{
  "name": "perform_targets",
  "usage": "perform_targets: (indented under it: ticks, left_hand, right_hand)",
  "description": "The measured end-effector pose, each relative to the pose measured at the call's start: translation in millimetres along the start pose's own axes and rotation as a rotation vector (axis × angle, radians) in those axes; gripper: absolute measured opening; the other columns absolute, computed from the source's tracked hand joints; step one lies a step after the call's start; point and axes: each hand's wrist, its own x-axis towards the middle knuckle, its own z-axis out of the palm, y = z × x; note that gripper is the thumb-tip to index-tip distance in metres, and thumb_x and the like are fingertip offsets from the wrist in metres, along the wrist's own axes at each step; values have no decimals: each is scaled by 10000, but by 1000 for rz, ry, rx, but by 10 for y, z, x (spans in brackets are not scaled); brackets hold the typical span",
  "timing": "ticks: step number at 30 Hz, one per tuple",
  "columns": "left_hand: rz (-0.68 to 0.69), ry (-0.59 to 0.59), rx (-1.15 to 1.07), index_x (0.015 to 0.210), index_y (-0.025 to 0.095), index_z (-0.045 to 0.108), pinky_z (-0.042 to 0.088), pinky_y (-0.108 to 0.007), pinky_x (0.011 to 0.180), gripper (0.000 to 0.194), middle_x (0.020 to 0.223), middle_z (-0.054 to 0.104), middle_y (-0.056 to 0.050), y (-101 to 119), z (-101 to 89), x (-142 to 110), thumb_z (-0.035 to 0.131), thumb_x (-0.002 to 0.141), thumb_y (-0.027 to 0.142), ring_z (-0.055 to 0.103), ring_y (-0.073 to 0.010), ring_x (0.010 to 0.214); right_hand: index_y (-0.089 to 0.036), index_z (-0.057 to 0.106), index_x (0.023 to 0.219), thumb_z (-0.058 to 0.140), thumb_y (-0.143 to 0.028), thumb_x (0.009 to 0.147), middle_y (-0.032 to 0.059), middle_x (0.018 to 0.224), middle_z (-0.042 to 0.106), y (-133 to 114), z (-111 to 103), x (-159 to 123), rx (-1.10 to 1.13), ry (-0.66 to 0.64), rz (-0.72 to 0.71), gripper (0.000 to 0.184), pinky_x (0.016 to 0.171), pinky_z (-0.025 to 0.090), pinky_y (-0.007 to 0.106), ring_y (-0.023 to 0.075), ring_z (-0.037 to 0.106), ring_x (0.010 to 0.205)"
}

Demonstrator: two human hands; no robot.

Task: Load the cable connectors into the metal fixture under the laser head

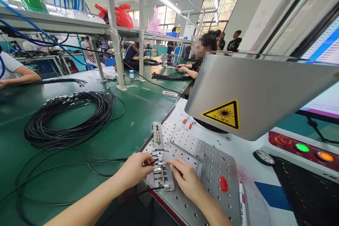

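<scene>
My left hand (135,170) pinches a thin black cable (155,162) at its metal-tipped end, over the left side of a slotted metal holder (170,180). Several silver connectors lie across that holder, and one more black cable (153,190) enters its near end. On the other side, my right hand (187,178) has its index finger stretched to the holder's right edge by the connectors; nothing shows in its grip. A second slotted metal block (158,135) sits just beyond, on the perforated metal plate (214,169).
A laser marking head (254,91) with a warning triangle overhangs the plate. A coil of black cables (39,122) lies on the green table (137,107). A red cap (224,184) and a marker (242,203) lie at right. Shelf posts (116,49) stand behind; a co-worker (197,65) sits beyond.
</scene>
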Motion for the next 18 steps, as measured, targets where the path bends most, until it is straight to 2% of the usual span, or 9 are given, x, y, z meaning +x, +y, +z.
perform_targets:
  ticks: [2, 4, 6, 9, 11, 14, 18]
  left_hand:
    - [-41, -41, -155, 745, 182, 477, 370, -189, 394, 81, 648, 487, 38, -24, -18, 9, 448, 676, 214, 490, -107, 482]
    - [-97, -60, -164, 752, 178, 473, 379, -193, 377, 88, 641, 485, 33, -42, -4, 4, 421, 682, 187, 489, -114, 477]
    - [-79, -33, 10, 738, 173, 503, 432, -214, 471, 94, 651, 529, 18, -42, 37, -4, 419, 698, 159, 530, -132, 557]
    - [48, 40, 468, 727, 169, 561, 464, -305, 668, 150, 749, 609, -31, 5, 127, -3, 421, 728, 117, 577, -193, 727]
    - [110, 48, 692, 757, 161, 573, 475, -356, 652, 208, 794, 617, -64, 58, 178, 13, 393, 714, 66, 590, -231, 728]
    - [119, 34, 805, 772, 157, 577, 490, -375, 588, 245, 785, 615, -82, 129, 195, 54, 384, 684, 33, 598, -256, 698]
    - [76, -9, 792, 771, 172, 585, 497, -393, 608, 191, 772, 638, -84, 155, 137, 106, 416, 726, 96, 609, -270, 708]
  right_hand:
    - [-187, 591, 984, 322, -136, 827, 63, 872, 581, -15, -13, 0, -8, -3, 5, 316, 726, 465, 352, 179, 556, 799]
    - [-189, 584, 999, 318, -141, 832, 63, 872, 577, -32, -23, -1, -19, -17, 18, 318, 706, 469, 348, 178, 554, 781]
    - [-184, 576, 1014, 313, -136, 833, 64, 866, 570, -47, -27, -1, -34, -34, 33, 323, 685, 471, 344, 177, 552, 765]
    - [-180, 572, 1019, 315, -121, 827, 65, 862, 563, -55, -17, 2, -70, -40, 29, 327, 684, 468, 346, 180, 549, 765]
    - [-188, 570, 1023, 317, -115, 824, 62, 865, 562, -51, -7, 1, -90, -37, 15, 330, 685, 469, 342, 181, 549, 770]
    - [-201, 566, 1030, 317, -108, 823, 57, 852, 555, -48, -2, -9, -111, -35, -7, 337, 677, 470, 329, 176, 546, 760]
    - [-217, 560, 1038, 308, -100, 824, 47, 806, 527, -67, -13, -25, -170, -57, -21, 351, 654, 465, 319, 175, 533, 739]
